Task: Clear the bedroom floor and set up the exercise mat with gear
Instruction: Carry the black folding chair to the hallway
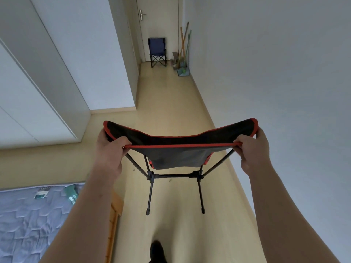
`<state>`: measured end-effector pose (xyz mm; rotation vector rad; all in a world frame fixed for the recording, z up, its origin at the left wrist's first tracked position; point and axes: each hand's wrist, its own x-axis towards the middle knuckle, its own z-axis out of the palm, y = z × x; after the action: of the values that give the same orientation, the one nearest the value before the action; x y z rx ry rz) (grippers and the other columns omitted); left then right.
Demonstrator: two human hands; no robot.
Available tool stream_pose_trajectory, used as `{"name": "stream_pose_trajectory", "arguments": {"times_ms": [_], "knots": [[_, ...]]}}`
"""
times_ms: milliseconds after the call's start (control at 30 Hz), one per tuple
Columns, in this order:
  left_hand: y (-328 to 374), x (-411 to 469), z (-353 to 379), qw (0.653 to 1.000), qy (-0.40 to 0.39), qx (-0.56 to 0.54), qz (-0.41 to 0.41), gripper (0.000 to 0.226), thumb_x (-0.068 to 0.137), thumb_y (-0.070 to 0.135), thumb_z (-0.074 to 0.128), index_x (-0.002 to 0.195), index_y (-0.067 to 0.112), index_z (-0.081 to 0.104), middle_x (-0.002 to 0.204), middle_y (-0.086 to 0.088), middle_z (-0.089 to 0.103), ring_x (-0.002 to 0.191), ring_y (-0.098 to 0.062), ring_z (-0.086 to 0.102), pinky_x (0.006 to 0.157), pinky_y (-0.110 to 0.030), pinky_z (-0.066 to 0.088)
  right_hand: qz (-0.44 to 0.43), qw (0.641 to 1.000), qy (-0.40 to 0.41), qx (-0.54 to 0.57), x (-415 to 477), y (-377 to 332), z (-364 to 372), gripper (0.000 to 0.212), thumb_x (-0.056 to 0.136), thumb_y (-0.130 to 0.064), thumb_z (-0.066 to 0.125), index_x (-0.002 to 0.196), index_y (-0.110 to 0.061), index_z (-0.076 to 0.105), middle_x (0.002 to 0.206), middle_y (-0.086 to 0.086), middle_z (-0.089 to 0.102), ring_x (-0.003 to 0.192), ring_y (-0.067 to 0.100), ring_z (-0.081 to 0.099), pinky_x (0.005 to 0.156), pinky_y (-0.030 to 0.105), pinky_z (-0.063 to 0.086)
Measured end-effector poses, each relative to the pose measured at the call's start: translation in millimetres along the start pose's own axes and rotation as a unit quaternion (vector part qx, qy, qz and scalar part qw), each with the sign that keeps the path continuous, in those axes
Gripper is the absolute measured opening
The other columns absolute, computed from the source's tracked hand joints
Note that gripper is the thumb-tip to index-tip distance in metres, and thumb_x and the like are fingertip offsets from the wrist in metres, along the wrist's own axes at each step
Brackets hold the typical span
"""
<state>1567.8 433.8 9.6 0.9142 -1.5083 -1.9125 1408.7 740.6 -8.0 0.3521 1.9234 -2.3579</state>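
Note:
A black folding camp chair (178,154) with red trim hangs in the air in front of me, its thin metal legs clear of the floor. My left hand (110,149) grips the left corner of its fabric seat back. My right hand (250,149) grips the right corner. The seat faces away from me, toward the hallway. No exercise mat is in view.
A pale wood floor (171,103) runs ahead into a narrow hallway between white walls. At its far end stand a blue folding chair (157,52) before a door, and brooms with a dustpan (182,59). A bed with a quilted blue cover (28,221) lies at lower left. My foot (156,250) shows below.

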Motion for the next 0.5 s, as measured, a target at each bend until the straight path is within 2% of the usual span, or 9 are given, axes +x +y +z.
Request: {"name": "stream_pose_trajectory", "arguments": {"times_ms": [133, 233, 400, 500], "knots": [[4.2, 102.8, 28.5, 1.000, 0.006, -0.004, 0.012, 0.035, 0.082, -0.014, 0.058, 0.112, 0.005, 0.059, 0.103, -0.010, 0.065, 0.101, -0.032, 0.067, 0.087, -0.044, 0.062, 0.000, 1.000, -0.009, -0.002, 81.4, 3.2, 67.3, 0.070, 0.079, 0.012, 0.061, 0.140, -0.021, 0.050, 0.124, 0.006, 0.062, 0.112, 0.030, 0.064, 0.078, 0.038, 0.064], [11.0, 178.3, 51.7, 1.000, -0.003, -0.004, 0.019, 0.029, 0.081, -0.014, 0.056, 0.104, 0.004, 0.058, 0.094, -0.010, 0.064, 0.093, -0.030, 0.066, 0.081, -0.040, 0.062, -0.003, 1.000, -0.011, -0.004, 137.6, 3.2, 118.6, 0.067, 0.079, 0.013, 0.060, 0.137, -0.019, 0.053, 0.125, 0.010, 0.062, 0.111, 0.033, 0.065, 0.072, 0.034, 0.064], [35.3, 307.5, 96.9, 1.000, -0.014, -0.001, 0.011, 0.034, 0.081, -0.014, 0.055, 0.113, -0.002, 0.058, 0.096, -0.011, 0.064, 0.096, -0.030, 0.066, 0.088, -0.044, 0.062, 0.000, 1.000, 0.003, 0.012, 232.1, -8.5, 202.8, 0.069, 0.079, 0.016, 0.059, 0.139, -0.018, 0.051, 0.126, 0.011, 0.061, 0.111, 0.033, 0.065, 0.072, 0.034, 0.063], [46.9, 375.6, 124.7, 1.000, -0.018, 0.008, 0.010, 0.037, 0.081, -0.014, 0.057, 0.114, 0.001, 0.058, 0.100, -0.011, 0.063, 0.100, -0.031, 0.065, 0.092, -0.049, 0.060, -0.001, 1.000, 0.017, 0.008, 283.3, -14.8, 242.6, 0.072, 0.078, 0.016, 0.060, 0.141, -0.019, 0.050, 0.126, 0.009, 0.060, 0.113, 0.033, 0.064, 0.077, 0.038, 0.064]]}}
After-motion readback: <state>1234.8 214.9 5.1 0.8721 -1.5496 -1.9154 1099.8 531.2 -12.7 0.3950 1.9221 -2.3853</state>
